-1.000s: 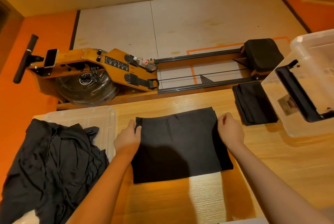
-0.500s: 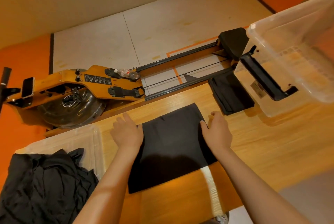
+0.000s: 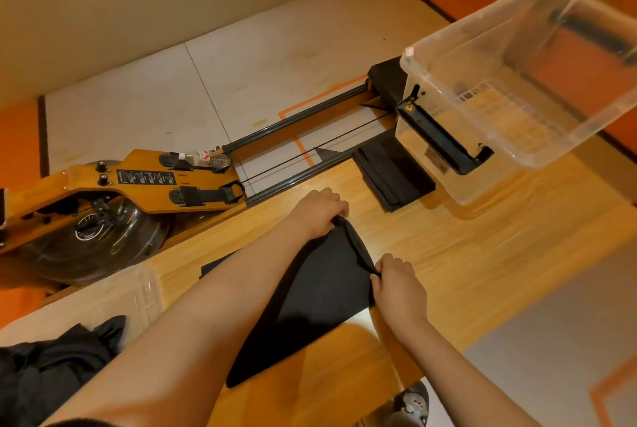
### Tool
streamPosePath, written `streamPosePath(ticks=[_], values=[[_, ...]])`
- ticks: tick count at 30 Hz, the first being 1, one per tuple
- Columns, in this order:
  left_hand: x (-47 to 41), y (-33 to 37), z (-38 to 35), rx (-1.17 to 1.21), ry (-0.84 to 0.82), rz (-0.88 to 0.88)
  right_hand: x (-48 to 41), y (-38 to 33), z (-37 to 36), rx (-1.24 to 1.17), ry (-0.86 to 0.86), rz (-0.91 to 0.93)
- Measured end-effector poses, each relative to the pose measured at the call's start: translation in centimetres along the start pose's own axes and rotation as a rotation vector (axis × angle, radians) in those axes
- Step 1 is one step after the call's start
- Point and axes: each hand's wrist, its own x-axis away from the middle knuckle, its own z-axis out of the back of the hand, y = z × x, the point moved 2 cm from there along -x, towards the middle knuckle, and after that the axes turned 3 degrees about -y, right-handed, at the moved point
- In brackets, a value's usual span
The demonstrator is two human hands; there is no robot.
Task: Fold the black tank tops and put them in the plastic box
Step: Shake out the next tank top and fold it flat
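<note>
A partly folded black tank top [image 3: 310,302] lies on the wooden table [image 3: 448,254] in front of me. My left hand [image 3: 319,211] grips its far edge, lifted and brought across to the right. My right hand [image 3: 396,283] pinches the near end of that same edge. The cloth between both hands is raised off the table. A folded black tank top [image 3: 393,173] lies beside the clear plastic box [image 3: 517,88], which stands at the right end of the table with a black handle on its near wall.
A clear lid [image 3: 113,299] at the left holds a heap of unfolded black tank tops [image 3: 51,368]. A wooden rowing machine [image 3: 113,199] stands on the floor beyond the table. The table's near edge runs close under my arms.
My left hand has carried the tank top's left edge over to the right, folding the cloth across. Both hands now grasp the edge instead of lying flat. The view has swung right.
</note>
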Motion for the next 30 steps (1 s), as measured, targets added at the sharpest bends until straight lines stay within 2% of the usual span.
streamPosePath(ticks=[2, 5, 9, 16, 24, 27, 30], values=[[0.3, -0.3, 0.5, 0.023, 0.005, -0.002, -0.2, -0.2, 0.8, -0.076, 0.005, -0.002], [2.2, -2.2, 2.2, 0.15, 0.098, 0.042, -1.1, -0.8, 2.9, -0.168, 0.067, 0.02], [6.3, -5.5, 5.6, 0.22, 0.219, 0.168, -4.3, -3.5, 6.2, -0.194, 0.111, 0.078], [13.1, -10.7, 12.4, 0.371, 0.442, 0.386, -8.6, -12.6, 14.4, -0.153, 0.222, 0.356], [18.4, -11.6, 20.8, 0.377, 0.838, 0.442, -9.6, -19.6, 23.4, -0.06, 0.45, 0.724], [20.2, -10.3, 21.7, 0.343, 0.904, 0.452, -9.2, -20.2, 24.8, -0.023, 0.523, 0.828], [22.0, -7.7, 20.5, 0.285, 0.89, 0.469, -7.4, -19.5, 24.7, 0.006, 0.57, 0.956]])
